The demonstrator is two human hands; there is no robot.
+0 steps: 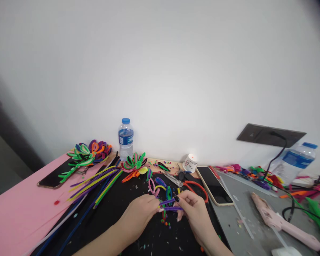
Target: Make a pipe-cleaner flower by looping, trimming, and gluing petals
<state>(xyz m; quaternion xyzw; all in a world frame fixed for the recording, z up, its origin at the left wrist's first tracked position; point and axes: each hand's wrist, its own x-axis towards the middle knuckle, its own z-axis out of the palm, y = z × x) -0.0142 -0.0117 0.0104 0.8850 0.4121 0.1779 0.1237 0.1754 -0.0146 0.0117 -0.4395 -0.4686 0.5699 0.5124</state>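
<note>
Both hands meet over the black mat (114, 209). My left hand (142, 213) is closed on one end of a purple pipe cleaner (171, 208). At its other end my right hand (190, 209), with dark nail polish, pinches it between thumb and fingers. Two purple strands run side by side between the hands. Just behind them lie looped pipe cleaners in pink (152, 186), blue and green (168, 193). Red-handled scissors (196, 186) lie close beyond my right hand. Small coloured pompoms (165, 223) are scattered below the hands.
Loose yellow, purple and green pipe cleaners (101, 181) lie at left. Pipe-cleaner flowers (134, 161) and a water bottle (126, 138) stand at the back. Right are a phone (214, 185), a pink glue gun (285, 222) with a black cord, and another bottle (296, 161).
</note>
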